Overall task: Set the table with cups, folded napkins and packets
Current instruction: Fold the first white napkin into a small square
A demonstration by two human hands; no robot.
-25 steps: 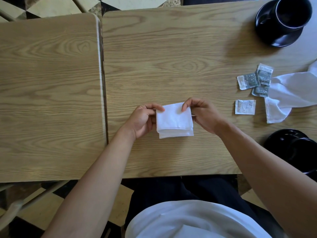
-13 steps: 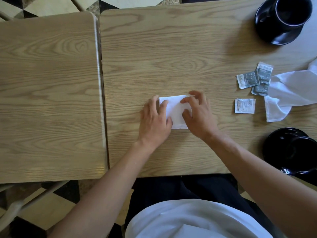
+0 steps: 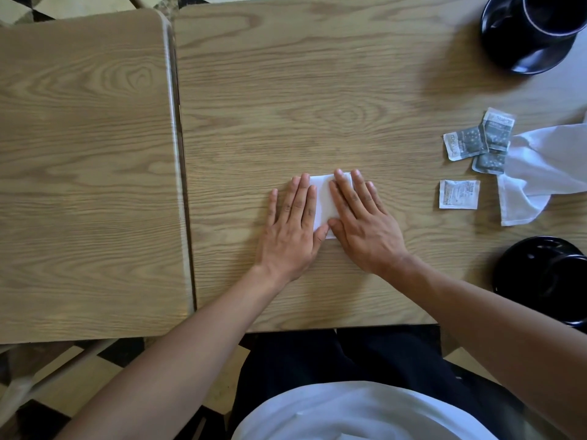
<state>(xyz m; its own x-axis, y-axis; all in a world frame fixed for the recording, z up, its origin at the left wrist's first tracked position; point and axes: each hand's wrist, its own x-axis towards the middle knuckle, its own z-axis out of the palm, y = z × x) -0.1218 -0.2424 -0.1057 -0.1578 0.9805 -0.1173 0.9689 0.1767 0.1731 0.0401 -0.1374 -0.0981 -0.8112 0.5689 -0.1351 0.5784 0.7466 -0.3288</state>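
Observation:
A folded white napkin (image 3: 324, 198) lies flat on the right-hand wooden table (image 3: 317, 90), mostly hidden by my hands. My left hand (image 3: 293, 230) presses palm-down on its left side, fingers spread. My right hand (image 3: 362, 220) lies flat over its right side. To the right lie a white packet (image 3: 459, 194) and a cluster of grey packets (image 3: 479, 139). An unfolded white napkin (image 3: 540, 173) sits beside them. A black cup on a saucer (image 3: 533, 30) stands at the far right corner; another black cup and saucer (image 3: 549, 281) stands at the near right.
A second wooden table (image 3: 85, 173) abuts on the left, with a narrow seam between the two. Checkered floor shows beyond and below the table edges. My lap and white shirt are at the near edge.
A second ago I held the folded napkin by its sides, raised off the table. It now lies on the table, and both hands have flattened on top of it.

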